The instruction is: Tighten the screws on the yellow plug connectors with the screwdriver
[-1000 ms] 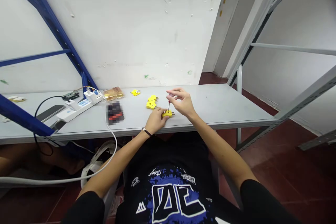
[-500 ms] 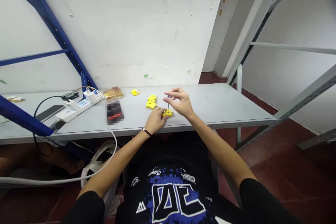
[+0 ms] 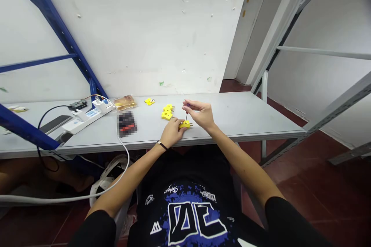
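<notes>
At frame centre, the left hand (image 3: 171, 131) pins a yellow plug (image 3: 185, 125) flat on the table (image 3: 246, 117), near its front edge. The right hand (image 3: 203, 115) pinches a screwdriver (image 3: 186, 116) upright, tip on the plug. Screw work appears to be in hand; turning calls for a steady, vertical driver. Spare plugs (image 3: 167, 112) lie just behind.

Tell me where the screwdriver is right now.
In the head view, the screwdriver stands upright in the right hand, its tip on the yellow plug that the left hand pins to the table, just right of other yellow plugs.
</notes>
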{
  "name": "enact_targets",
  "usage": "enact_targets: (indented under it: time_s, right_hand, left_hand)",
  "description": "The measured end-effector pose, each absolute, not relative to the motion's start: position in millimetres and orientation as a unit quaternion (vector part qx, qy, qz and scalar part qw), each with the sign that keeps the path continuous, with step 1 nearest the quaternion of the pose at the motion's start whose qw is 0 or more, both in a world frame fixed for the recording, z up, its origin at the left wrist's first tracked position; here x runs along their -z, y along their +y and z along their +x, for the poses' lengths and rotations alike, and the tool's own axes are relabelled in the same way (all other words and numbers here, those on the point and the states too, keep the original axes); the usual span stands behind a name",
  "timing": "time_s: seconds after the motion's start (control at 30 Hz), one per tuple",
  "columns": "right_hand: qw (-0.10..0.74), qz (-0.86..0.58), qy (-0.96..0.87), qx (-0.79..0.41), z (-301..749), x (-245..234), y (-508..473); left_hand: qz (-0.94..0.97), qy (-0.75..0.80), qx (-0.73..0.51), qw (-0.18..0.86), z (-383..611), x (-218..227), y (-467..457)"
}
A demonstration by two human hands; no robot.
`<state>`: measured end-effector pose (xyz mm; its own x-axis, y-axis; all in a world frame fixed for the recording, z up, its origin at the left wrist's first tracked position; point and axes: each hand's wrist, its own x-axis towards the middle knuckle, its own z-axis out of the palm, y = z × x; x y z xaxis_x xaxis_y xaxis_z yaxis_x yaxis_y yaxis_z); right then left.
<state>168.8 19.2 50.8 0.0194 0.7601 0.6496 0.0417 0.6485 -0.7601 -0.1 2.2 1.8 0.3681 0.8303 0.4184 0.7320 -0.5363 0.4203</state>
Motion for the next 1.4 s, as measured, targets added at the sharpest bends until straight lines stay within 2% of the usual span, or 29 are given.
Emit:
enact_targets:
  time_s: [0.17,0.3,0.43,0.63,0.73,0.83,0.93,1.07,1.17,1.4]
  right_hand:
    - [0.600,-0.277,-0.688,-0.299,173,-54,19]
    - [0.617,-0.304,-0.686,-0.237,173,-58,19]
    - [0.638,-0.295,-0.668,-0.242,171,-56,17]
    - [0.578,-0.290,-0.729,-0.223,171,-59,13]
    - [0.601,-0.318,-0.708,-0.192,172,-60,16]
    - [0.618,-0.303,-0.693,-0.216,175,-59,18]
    - [0.585,-0.274,-0.727,-0.234,176,-62,16]
    - [0.591,-0.319,-0.714,-0.199,172,-67,13]
    - [0.602,-0.326,-0.697,-0.214,172,-68,15]
    - [0.544,-0.312,-0.738,-0.250,179,-68,18]
  left_hand:
    - [0.824,0.470,-0.305,0.079,0,1,3]
    - [0.822,0.471,-0.309,0.077,-1,2,4]
    - [0.827,0.469,-0.302,0.074,-1,1,4]
    - [0.826,0.472,-0.300,0.073,-1,-1,3]
    - [0.825,0.475,-0.298,0.071,-1,-1,3]
    - [0.826,0.473,-0.298,0.068,-1,-1,3]
    - [0.826,0.473,-0.299,0.067,-2,-1,4]
    - [0.827,0.473,-0.297,0.070,-4,-1,5]
    - [0.827,0.472,-0.297,0.073,-4,-1,5]
    - [0.826,0.480,-0.290,0.064,-3,-3,3]
